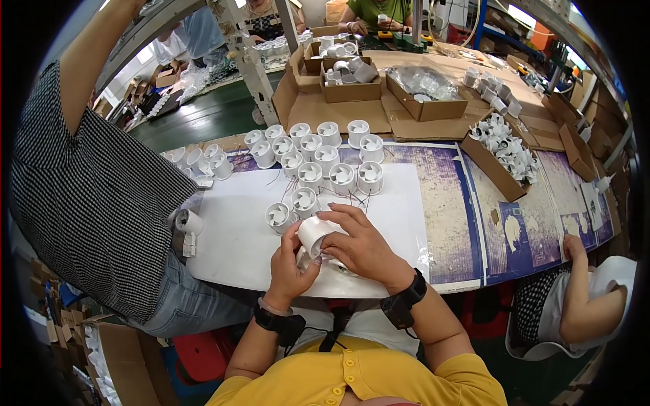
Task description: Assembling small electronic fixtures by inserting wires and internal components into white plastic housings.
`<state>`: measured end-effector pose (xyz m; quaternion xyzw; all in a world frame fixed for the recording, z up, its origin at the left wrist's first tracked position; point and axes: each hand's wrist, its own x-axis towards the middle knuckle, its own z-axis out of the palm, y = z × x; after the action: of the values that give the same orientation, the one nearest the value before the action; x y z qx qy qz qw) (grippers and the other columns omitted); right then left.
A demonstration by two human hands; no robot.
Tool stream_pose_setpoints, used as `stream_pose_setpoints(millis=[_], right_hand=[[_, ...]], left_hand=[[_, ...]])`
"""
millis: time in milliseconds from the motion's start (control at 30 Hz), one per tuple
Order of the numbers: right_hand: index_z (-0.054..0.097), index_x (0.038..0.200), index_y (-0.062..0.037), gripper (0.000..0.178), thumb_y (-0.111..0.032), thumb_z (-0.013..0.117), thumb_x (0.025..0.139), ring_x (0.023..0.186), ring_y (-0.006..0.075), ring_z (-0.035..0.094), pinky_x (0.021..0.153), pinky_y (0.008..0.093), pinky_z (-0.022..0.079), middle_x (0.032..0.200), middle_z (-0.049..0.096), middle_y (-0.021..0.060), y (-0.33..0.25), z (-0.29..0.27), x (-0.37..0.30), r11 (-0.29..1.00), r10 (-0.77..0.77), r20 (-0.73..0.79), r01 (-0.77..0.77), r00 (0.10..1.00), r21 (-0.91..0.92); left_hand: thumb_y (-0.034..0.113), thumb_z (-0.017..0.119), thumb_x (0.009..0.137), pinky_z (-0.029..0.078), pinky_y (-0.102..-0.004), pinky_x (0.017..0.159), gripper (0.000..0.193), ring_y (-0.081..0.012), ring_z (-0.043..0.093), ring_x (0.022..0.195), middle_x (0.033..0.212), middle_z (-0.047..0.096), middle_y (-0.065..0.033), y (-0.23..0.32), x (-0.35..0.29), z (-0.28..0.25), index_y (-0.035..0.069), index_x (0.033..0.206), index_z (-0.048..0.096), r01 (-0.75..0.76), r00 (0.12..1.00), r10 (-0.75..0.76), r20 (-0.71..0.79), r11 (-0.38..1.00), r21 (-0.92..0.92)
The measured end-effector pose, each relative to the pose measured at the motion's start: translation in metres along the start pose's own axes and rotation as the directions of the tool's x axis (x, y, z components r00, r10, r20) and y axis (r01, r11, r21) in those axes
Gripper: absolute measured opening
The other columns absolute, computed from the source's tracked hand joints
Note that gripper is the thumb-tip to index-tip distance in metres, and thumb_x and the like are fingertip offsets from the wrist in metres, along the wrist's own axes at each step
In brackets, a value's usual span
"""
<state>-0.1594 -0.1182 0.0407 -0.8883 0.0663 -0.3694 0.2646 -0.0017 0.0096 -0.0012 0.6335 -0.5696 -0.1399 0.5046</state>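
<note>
Between my hands, above the near edge of the white sheet (237, 247), is a white plastic fan housing (313, 231), a short tube tilted with its opening toward me. Its side is gripped by my left hand (290, 276), fingers closed around it. My right hand (364, 249) curls over the other side, thumb and fingertips at the opening; what they touch inside is hidden. Just beyond stand two assembled white fans (277, 215) with blades showing. Farther back, several more round fans (326, 159) stand in loose rows, thin dark wires trailing from them.
An open carton of white fan blades (502, 154) sits at right. Cartons of white housings (351, 80) and clear plastic bags (423, 84) stand behind. A co-worker in a checked shirt (101, 203) stands close at left; another person's hand (574, 247) touches the table's right edge.
</note>
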Motion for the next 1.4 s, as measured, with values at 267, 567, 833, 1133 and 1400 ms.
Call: stream_pose_setpoints(millis=[267, 567, 833, 1133, 1400], right_hand=[[0.068, 0.087, -0.0094, 0.016, -0.010, 0.076, 0.073, 0.126, 0.0317, 0.044, 0.101, 0.0403, 0.043, 0.130, 0.055, 0.0057, 0.003, 0.001, 0.000, 1.000, -0.009, 0.006, 0.009, 1.000, -0.003], [0.069, 0.086, -0.0104, 0.015, -0.009, 0.076, 0.073, 0.127, 0.0322, 0.044, 0.101, 0.0408, 0.043, 0.130, 0.056, 0.0048, 0.002, -0.005, 0.004, 0.997, -0.027, -0.023, 0.025, 0.999, -0.070], [0.070, 0.089, -0.0122, 0.018, -0.008, 0.074, 0.073, 0.126, 0.0318, 0.045, 0.102, 0.0402, 0.043, 0.129, 0.056, 0.0046, 0.000, -0.005, 0.006, 0.999, -0.042, 0.022, 0.043, 0.999, -0.007], [0.069, 0.084, -0.0105, 0.014, -0.009, 0.076, 0.072, 0.126, 0.0331, 0.045, 0.101, 0.0416, 0.042, 0.128, 0.057, 0.0053, -0.002, 0.000, -0.001, 1.000, -0.022, -0.030, 0.022, 0.999, -0.008], [0.067, 0.084, -0.0082, 0.015, -0.007, 0.076, 0.073, 0.125, 0.0333, 0.045, 0.102, 0.0435, 0.040, 0.128, 0.057, 0.0062, 0.003, -0.004, 0.004, 0.993, -0.087, -0.090, 0.080, 0.992, -0.082]], left_hand=[[0.013, 0.065, 0.076, 0.052, -0.0376, 0.083, 0.072, -0.0344, 0.066, 0.099, 0.110, 0.064, -0.0227, 0.013, 0.005, 0.004, 0.002, 0.141, 0.036, -0.034, 0.995, 0.052, -0.091, 0.980, 0.196], [0.015, 0.065, 0.076, 0.053, -0.0373, 0.079, 0.071, -0.0345, 0.066, 0.095, 0.106, 0.064, -0.0206, 0.008, 0.005, 0.008, 0.003, 0.140, 0.038, 0.016, 0.991, 0.004, -0.136, 0.989, 0.148], [0.014, 0.065, 0.077, 0.053, -0.0370, 0.079, 0.067, -0.0328, 0.066, 0.094, 0.106, 0.064, -0.0190, 0.011, 0.009, 0.010, 0.003, 0.139, 0.040, 0.001, 0.991, 0.021, -0.130, 0.986, 0.165], [0.006, 0.064, 0.080, 0.046, -0.0357, 0.095, 0.069, -0.0270, 0.057, 0.112, 0.123, 0.055, -0.0177, 0.003, 0.002, 0.010, 0.002, 0.142, 0.035, 0.057, 0.996, -0.068, -0.057, 0.983, -0.177], [0.001, 0.060, 0.078, 0.038, -0.0356, 0.104, 0.072, -0.0244, 0.049, 0.123, 0.132, 0.049, -0.0160, 0.006, 0.014, 0.004, 0.003, 0.144, 0.030, 0.022, 1.000, -0.022, 0.005, 0.939, -0.343]])
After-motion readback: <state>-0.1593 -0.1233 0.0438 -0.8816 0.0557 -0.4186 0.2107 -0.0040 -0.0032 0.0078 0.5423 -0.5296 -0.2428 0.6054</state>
